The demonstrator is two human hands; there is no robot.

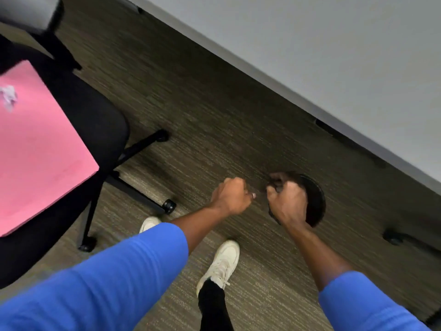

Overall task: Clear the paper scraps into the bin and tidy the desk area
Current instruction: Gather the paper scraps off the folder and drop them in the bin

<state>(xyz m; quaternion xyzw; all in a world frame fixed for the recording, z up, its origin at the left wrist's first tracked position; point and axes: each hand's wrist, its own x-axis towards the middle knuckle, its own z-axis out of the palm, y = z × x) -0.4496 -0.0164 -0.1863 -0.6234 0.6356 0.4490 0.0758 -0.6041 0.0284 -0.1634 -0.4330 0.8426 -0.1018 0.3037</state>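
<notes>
A round black bin (316, 201) stands on the carpet below the desk edge. My right hand (287, 203) is fisted over the bin's near rim, gripping a dark bunched bit of the bin liner (276, 181). My left hand (231, 195) is a closed fist just left of the bin, level with the right hand. A faint dark streak runs between the two fists, and blur hides whether the left hand holds it. A crumpled white paper scrap (8, 96) lies on a pink folder (40, 149) on the chair seat at the far left.
The grey desk top (334, 56) runs diagonally across the upper right, with its foot (393, 237) on the floor right of the bin. A black wheeled office chair (100, 125) stands at the left. My feet in white shoes (222, 261) are on the carpet.
</notes>
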